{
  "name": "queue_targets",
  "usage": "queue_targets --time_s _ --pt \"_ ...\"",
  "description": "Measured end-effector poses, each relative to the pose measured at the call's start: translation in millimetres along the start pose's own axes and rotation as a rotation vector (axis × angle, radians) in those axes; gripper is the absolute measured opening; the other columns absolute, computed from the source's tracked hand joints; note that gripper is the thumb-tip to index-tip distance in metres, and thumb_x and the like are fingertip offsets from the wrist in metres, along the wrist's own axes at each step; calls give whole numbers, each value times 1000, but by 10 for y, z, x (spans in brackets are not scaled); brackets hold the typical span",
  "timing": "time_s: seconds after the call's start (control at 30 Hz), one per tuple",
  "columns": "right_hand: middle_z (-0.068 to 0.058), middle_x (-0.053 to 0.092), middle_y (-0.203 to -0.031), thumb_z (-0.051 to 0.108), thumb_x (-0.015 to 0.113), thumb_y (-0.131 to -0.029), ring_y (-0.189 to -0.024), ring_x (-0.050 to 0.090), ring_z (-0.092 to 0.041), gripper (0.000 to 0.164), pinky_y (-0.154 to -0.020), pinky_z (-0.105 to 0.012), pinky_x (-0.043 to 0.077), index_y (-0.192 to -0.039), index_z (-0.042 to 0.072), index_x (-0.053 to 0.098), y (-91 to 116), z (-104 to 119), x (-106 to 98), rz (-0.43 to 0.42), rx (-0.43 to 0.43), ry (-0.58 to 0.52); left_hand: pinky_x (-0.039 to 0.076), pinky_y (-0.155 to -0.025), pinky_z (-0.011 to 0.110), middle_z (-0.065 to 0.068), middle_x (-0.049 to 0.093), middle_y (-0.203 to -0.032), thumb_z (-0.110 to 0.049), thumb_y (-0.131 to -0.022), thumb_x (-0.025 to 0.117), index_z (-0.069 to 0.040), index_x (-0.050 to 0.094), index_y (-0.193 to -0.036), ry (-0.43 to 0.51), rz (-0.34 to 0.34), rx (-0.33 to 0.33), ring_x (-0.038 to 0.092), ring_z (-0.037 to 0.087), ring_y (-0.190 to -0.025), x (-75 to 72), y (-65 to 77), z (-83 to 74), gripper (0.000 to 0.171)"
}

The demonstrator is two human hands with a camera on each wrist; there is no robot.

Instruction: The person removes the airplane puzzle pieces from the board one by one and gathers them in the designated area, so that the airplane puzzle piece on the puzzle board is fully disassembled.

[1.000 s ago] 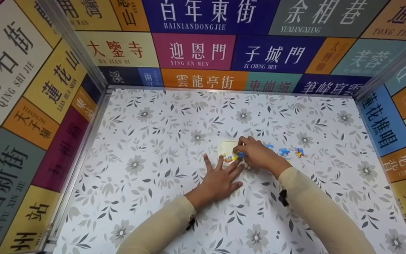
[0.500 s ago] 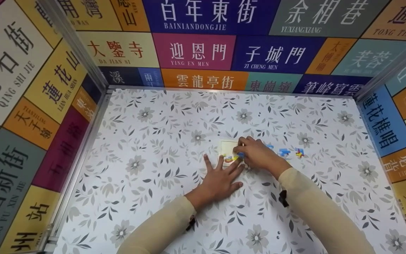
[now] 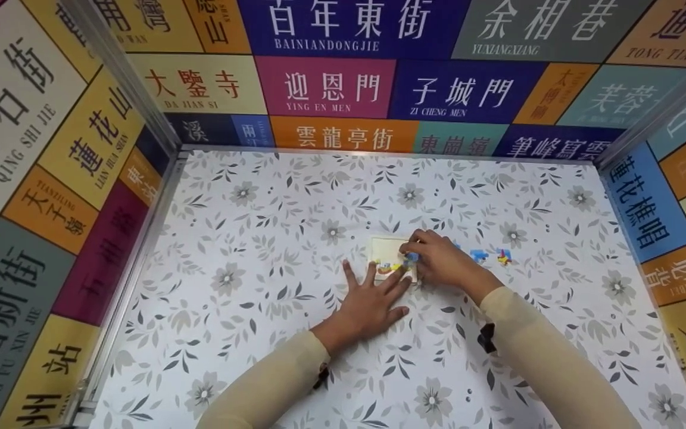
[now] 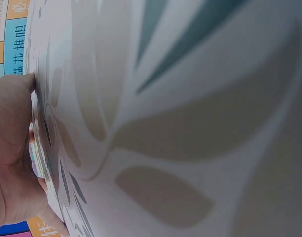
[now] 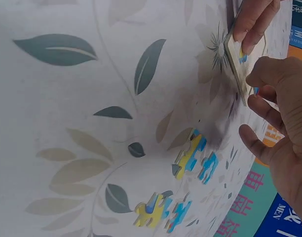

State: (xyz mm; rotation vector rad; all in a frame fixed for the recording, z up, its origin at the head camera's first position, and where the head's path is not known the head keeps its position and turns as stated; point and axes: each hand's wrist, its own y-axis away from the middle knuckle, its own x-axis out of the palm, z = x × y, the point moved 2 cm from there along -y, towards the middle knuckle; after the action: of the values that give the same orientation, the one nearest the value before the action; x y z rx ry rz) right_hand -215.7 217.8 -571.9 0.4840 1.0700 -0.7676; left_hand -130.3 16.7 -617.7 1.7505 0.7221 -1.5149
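Observation:
A small square cream puzzle board (image 3: 386, 249) lies at the middle of the table in the head view, with yellow and blue pieces (image 3: 386, 266) set along its near edge. My left hand (image 3: 368, 311) lies spread beside it, fingertips on that edge. At the board's right side my right hand (image 3: 443, 262) pinches a blue puzzle piece (image 3: 411, 257) between thumb and fingers, close over the board. In the right wrist view the right hand (image 5: 284, 108) covers most of that piece, and the left fingertips rest on the board (image 5: 234, 59).
Several loose blue and yellow puzzle pieces lie right of the board, among them a blue one (image 3: 479, 256) and a multicoloured one (image 3: 504, 257). The tabletop (image 3: 295, 238) has a floral print. Panels with printed street names (image 3: 331, 86) stand around the back and sides.
My right hand has shifted slightly to the right, so more of the blue puzzle piece and the board's right corner shows. The left hand stays in place.

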Motion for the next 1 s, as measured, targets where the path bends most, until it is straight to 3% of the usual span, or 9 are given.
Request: queue_targets --time_s 0.2,0.37,0.63,1.0 --pt "-15 67 -125 1 80 -96 -113 67 -36 36 -96 -60 57 -131 8 77 128 -31 -26 -30 -20 -11 15 -116 97 -16 11 -187 -67 -115 26 -38 18 -179 23 18 -6 25 52 -168 17 -7 16 70" --pt "-14 68 -122 -5 79 -93 -107 68 -34 40 -91 -56 58 -131 8 76 251 -59 -78 -56 -55 13 18 -115 96 -15 12 -187 -67 -116 28 -37 22 -178 22 4 -5 27 52 -167 15 -2 11 70" --pt "-14 69 -124 -7 77 -93 -106 68 -33 49 -89 -56 58 -139 7 73 469 -164 -146 -44 -38 51 16 -115 97 -16 9 -188 -67 -116 23 -37 19 -179 20 27 -5 24 52 -168 36 -29 3 70" --pt "-14 68 -121 -9 74 -94 -101 69 -32 43 -84 -52 59 -134 6 73 755 -268 -186 -52 -42 67 13 -116 97 -15 9 -188 -67 -116 24 -36 20 -179 45 23 2 23 53 -168 24 -16 8 70"
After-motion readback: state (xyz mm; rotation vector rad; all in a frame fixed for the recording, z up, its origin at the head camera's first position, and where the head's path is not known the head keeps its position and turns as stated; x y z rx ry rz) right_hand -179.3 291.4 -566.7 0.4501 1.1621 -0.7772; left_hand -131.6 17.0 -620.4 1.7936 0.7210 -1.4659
